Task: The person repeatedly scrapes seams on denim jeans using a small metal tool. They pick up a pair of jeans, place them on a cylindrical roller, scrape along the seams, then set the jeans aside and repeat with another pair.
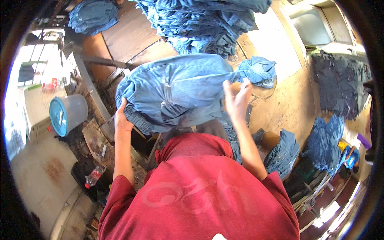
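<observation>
In front of me a light blue denim garment (188, 86) is held up, with a gathered elastic edge at its left end and creased, bunched cloth in the middle. My left hand (123, 119) grips that gathered edge, thumb on top and the other fingers hidden beneath the cloth. At the garment's right end is my right hand (237, 99), slightly blurred, its thumb and fingers apart. Just beyond it a crumpled blue denim piece (258, 71) lies on the wooden table (286, 94).
A tall stack of blue denim (200, 24) stands at the far side, with a smaller denim bundle (94, 17) to its left. Dark folded cloth (340, 84) and more denim (326, 140) lie at right. At left are a blue-lidded bucket (68, 114) and a plastic bottle (95, 176).
</observation>
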A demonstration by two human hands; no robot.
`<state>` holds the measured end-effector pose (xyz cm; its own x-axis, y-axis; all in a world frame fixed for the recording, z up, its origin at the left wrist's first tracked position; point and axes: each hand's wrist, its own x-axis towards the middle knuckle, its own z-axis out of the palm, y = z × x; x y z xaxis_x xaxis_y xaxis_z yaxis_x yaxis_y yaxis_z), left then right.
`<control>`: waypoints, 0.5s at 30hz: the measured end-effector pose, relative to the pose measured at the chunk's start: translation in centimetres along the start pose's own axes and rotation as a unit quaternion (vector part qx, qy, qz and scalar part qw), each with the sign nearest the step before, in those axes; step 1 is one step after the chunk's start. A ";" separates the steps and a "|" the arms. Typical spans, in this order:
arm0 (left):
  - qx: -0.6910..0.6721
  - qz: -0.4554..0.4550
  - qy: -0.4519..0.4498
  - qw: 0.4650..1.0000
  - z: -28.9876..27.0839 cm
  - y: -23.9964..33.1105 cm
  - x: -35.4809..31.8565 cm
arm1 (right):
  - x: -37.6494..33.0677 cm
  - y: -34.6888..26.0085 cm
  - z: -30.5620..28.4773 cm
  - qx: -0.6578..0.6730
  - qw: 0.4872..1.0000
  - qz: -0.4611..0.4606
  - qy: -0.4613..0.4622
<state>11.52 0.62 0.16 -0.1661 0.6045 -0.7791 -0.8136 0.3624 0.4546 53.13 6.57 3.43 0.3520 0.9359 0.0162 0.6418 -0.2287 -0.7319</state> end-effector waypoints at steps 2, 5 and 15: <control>-0.011 0.010 -0.060 0.998 -2.6 1.1 -1.4 | 3.4 3.5 1.6 0.084 0.990 0.095 -0.055; 0.042 0.003 -0.054 0.998 -4.2 0.1 -3.7 | 4.4 6.4 4.2 -0.018 0.995 0.020 -0.096; 0.472 0.278 0.328 0.770 0.9 -3.2 -7.7 | 6.1 3.4 3.2 -0.198 0.966 -0.163 -0.011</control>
<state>15.93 -4.61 5.09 -0.8403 0.4754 -0.2604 0.2000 0.7185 0.6661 55.25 12.33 -1.10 0.0751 0.9802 0.1832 0.9284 -0.0017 -0.3715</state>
